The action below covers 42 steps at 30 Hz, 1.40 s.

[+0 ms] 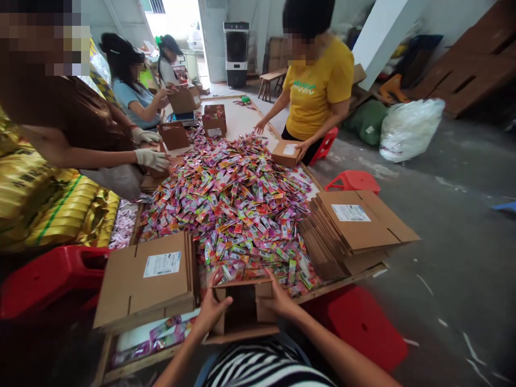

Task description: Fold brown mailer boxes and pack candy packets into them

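An open cardboard box [245, 334] is close to my body at the table's front edge, its inside dark. My left hand [213, 307] grips its left side, the thumb over the upper edge and the fingers behind. On the right side of the same box, my right hand [279, 299] is closed round the wall and flap. Just beyond the box rises a large heap of small colourful packets [237, 199]. Flattened cartons [161, 285] with a white label lie stacked to the left, and another labelled carton stack [358, 215] leans to the right.
A person in a yellow shirt [318, 86] touches a small box [285, 152] across the table. Gloved hands [153, 159] of another person are at the left; two people sit farther back. Red stools [366, 328] flank the table's front.
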Motion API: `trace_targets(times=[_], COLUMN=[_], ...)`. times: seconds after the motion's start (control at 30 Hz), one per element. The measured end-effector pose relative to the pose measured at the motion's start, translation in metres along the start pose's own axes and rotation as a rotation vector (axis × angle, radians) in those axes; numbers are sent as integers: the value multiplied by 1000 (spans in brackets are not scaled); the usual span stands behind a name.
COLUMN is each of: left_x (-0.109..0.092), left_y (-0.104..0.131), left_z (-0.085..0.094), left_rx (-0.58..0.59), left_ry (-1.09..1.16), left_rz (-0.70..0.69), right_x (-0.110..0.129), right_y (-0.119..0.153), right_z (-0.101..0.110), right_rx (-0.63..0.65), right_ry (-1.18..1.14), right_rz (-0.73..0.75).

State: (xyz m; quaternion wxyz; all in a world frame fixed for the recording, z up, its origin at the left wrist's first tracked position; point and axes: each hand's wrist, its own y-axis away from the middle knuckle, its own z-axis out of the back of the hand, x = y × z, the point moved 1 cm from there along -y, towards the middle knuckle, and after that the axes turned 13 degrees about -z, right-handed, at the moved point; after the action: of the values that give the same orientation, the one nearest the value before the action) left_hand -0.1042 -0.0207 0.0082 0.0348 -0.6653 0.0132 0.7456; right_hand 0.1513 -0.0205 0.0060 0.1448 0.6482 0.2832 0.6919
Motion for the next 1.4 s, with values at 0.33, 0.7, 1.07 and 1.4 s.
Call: trace_targets(times=[0.33, 0.7, 1.07, 1.4], left_x=[1, -24, 19, -24], left_y=[37, 8, -5, 0], left_z=[42, 37, -16, -24], left_rx=[326, 335, -89, 621], left_ry=[-659, -418, -611, -1120], left_rz=[-439, -140, -128, -578], right_x=[-4, 14, -3, -37], right_y=[36, 24, -18, -27], right_z=[0, 10, -15, -9], right_rx=[-173, -73, -411, -332], right_ry=[363, 277, 96, 48], right_rz=[444, 295, 47, 170])
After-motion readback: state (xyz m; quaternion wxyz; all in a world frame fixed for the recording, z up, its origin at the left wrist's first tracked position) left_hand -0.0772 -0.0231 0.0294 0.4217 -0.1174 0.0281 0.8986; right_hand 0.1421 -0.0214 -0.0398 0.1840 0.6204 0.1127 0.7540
